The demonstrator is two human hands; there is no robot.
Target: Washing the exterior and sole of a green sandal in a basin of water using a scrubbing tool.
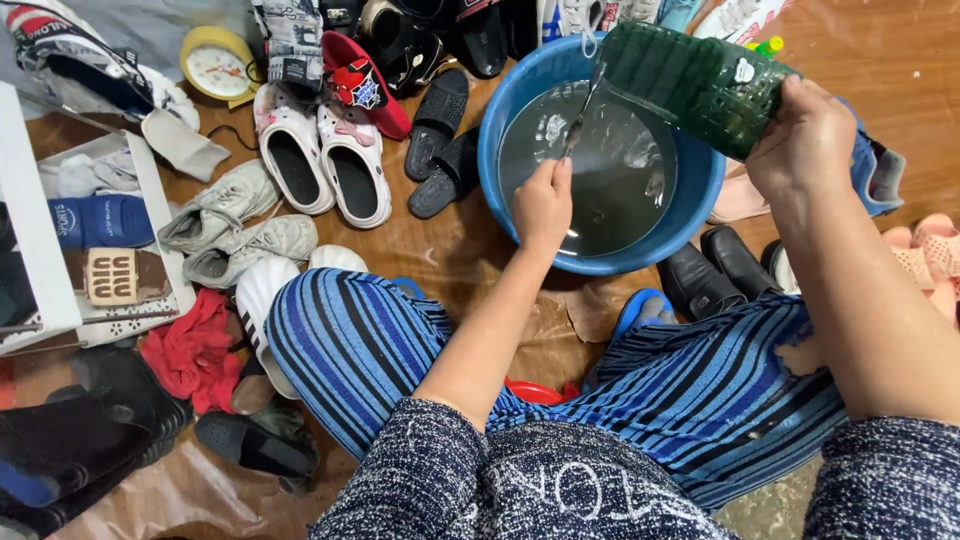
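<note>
Lap: my knees in the blue striped trousers (400,340) sit closest, spread either side of the work, floor (500,250) between them.
Left hand: my left hand (543,205) is closed around a thin brush handle (580,115), low over the water, bristle end up against the slipper.
Right hand: my right hand (805,140) is wrapped tight round one end of the green slipper (690,80), holding it tilted above the basin.
Basin: the blue basin (495,150) stands on the floor just ahead, cloudy water inside, the slipper hanging over its far rim.
Doing it well: as I judge it, keep the slipper over the water so drips fall back in, firm grip with the right, short strokes along the ridges.
Left side: white clogs (320,160), grey sneakers (240,225), black sandals (440,140), a red cloth (190,350).
Right side: black shoes (715,270) beside the basin, pink slippers (925,255) beyond.
Far back: a yellow clock (215,65) among more shoes.
</note>
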